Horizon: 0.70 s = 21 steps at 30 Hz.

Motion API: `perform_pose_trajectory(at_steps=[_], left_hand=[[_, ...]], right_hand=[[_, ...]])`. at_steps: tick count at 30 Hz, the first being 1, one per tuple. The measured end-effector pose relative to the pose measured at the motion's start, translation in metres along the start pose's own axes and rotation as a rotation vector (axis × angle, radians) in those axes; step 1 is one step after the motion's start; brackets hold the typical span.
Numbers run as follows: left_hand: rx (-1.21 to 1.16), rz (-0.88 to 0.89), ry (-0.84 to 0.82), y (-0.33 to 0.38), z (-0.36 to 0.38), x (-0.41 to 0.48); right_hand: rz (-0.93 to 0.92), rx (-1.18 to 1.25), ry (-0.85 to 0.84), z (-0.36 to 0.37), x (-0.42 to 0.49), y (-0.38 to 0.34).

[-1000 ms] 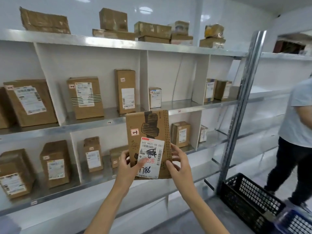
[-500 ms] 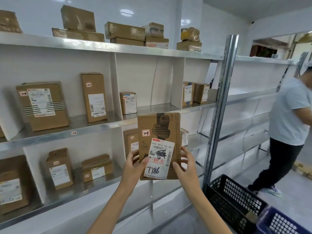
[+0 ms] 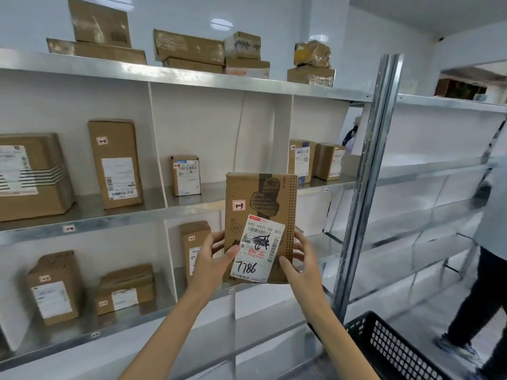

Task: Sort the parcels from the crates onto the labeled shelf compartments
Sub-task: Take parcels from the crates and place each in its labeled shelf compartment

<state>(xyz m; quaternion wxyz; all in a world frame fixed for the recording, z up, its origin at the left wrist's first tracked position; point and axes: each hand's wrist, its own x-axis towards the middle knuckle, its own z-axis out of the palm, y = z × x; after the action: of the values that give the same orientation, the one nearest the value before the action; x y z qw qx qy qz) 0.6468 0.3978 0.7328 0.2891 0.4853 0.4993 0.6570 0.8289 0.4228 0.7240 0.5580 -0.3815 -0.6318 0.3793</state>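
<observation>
Your left hand [image 3: 211, 263]: it grips the parcel's lower left edge, with the thumb flat on the front and the fingers curled behind.
Your right hand [image 3: 303, 263]: it grips the lower right edge, with the thumb on the front and the fingers wrapped round the side.
Parcel [image 3: 242, 187]: a flat brown cardboard pack, upright between your two hands with its front toward you, held up in front of the shelf.
Label [image 3: 260, 242]: white, on the lower front between your thumbs, with "7786" handwritten at the bottom.
Sticker [image 3: 239, 205]: small, white and red, on the front above your left thumb.
Shelf [image 3: 109, 220]: metal boards and white dividers behind your grip.
Tall box [image 3: 193, 239]: it stands just behind and left of your left hand, in the lower row.
Small box [image 3: 186, 175]: it stands upright above your left hand, in the middle row.
Two boxes [image 3: 301, 160]: up and right of your right hand, side by side in the next compartment.
Post [image 3: 365, 187]: a metal upright to the right of your right hand.
Crate [image 3: 389, 349]: black and perforated, below and right of your right forearm.
Other person [image 3: 491, 242]: stands far to the right, well apart from your grip.
</observation>
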Motion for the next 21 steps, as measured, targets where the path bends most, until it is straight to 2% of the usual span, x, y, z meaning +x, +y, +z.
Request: perform_pose_trajectory(at_steps=[11,21], left_hand=[[-0.044,0.052,0.084,-0.014,0.044,0.095],[-0.015,0.125,0.127,-0.026,0.052,0.216]], right_hand=[[0.024,0.076,-0.131,-0.01,0.107,0.008],[-0.011,0.102,-0.183,0.017,0.229,0.029]])
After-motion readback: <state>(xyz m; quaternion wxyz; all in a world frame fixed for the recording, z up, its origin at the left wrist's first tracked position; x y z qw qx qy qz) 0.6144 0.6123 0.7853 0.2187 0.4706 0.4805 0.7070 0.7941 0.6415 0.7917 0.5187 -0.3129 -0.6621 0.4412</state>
